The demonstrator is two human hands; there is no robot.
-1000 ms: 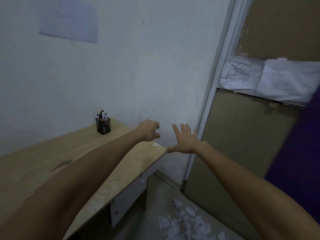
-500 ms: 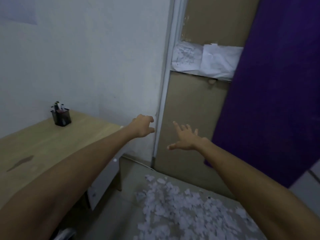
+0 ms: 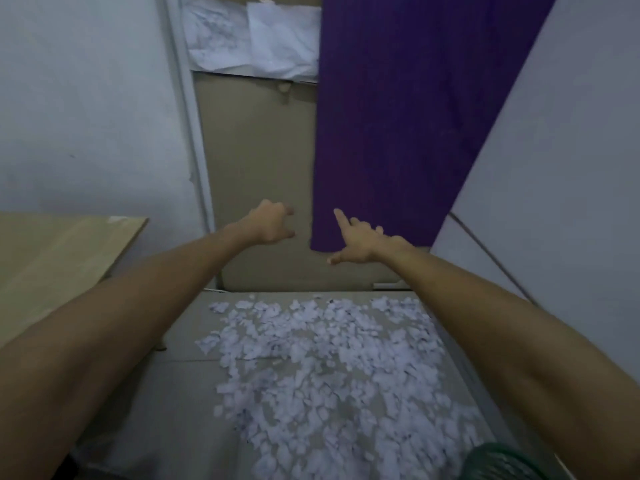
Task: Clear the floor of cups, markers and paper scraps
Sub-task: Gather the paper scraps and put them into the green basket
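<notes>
Paper scraps (image 3: pixel 322 372) are the job as I read it from here: one wide drift of small white torn bits on the floor (image 3: pixel 166 424), running from just short of the brown board at the back wall down toward me, thickest thru the middle. No cups or markers visible anywhere in this view, so scraps look like what's left w/in reach. Both arms are stretched out fwd above the pile, well clear of it, neither touching anything; my guess is they're out like this for balance or as a lead-in to bending down, not for a pick yet. Purple curtain (image 3: pixel 408 116) hangs behind the right side, brown board (image 3: pixel 256 161) next to it w/ crumpled sheets (image 3: pixel 252 36) tucked along its top, off the floor, so prob. not part of the clearing. Desk (image 3: pixel 59 258) corner juts in at left, its leg near the pile's left edge; scraps close to it may be awkward to sweep. Dark green mesh bin (image 3: pixel 502 462) shows at bottom right, only its rim in frame, just beside the near end of the pile, a likely drop spot, tho contents can't be seen. Left hand (image 3: pixel 272 221) grip: fingers curled in loosely, holding nothing. Right hand (image 3: pixel 360 242) grip: fingers spread apart, index pointing fwd, empty. Bits are tiny and light, so scooping w/ both palms should beat pinching one by one.
</notes>
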